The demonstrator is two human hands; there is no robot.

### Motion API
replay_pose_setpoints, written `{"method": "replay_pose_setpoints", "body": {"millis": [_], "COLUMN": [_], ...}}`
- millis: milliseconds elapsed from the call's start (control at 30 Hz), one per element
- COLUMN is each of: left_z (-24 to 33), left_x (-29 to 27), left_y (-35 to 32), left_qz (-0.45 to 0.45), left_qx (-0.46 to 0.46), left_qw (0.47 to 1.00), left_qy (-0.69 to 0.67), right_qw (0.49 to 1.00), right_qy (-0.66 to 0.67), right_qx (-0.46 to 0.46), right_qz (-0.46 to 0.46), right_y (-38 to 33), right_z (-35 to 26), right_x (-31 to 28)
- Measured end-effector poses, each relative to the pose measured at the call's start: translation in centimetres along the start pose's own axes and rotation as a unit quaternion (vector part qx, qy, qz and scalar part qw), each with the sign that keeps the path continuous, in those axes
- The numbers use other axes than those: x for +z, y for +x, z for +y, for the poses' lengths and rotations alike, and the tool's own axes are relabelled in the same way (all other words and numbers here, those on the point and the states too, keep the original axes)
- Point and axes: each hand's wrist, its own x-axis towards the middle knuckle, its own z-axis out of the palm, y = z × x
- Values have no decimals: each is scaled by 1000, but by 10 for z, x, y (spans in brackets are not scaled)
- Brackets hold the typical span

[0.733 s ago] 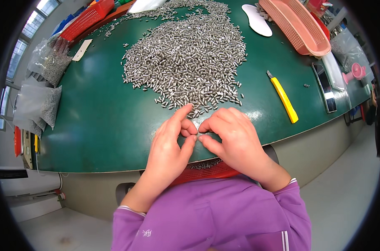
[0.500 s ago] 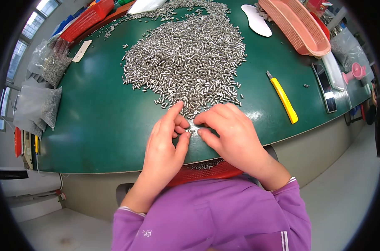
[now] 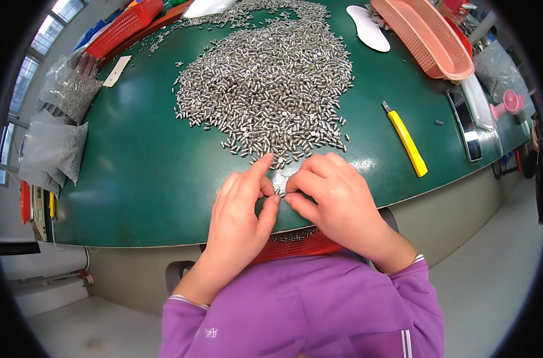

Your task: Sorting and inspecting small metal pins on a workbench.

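I have the left hand (image 3: 240, 200) and right hand (image 3: 334, 190) almost tip to tip, thumbs drawn inward, tiny metal pieces (image 3: 280, 193) between them — pinched or loose, I can't tell. The metal pile (image 3: 271, 89) sits just beyond, likely for short reaches.

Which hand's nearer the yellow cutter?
Right. The right hand is left of the yellow cutter and closer to the person; the left hand is farther left, beyond the right hand.
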Motion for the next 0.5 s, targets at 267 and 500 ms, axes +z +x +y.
{"method": "replay_pose_setpoints", "body": {"millis": [267, 500], "left_z": [-1, 0], "left_x": [3, 1], "left_y": [5, 2], "left_qz": [4, -4], "left_qx": [5, -9], "left_qw": [999, 999], "left_qy": [-33, -38], "right_qw": [1000, 999], "right_qy": [13, -32], "right_qx": [-8, 12], "right_qz": [4, 31], "right_y": [1, -1], "right_z": [2, 1], "right_x": [7, 7]}}
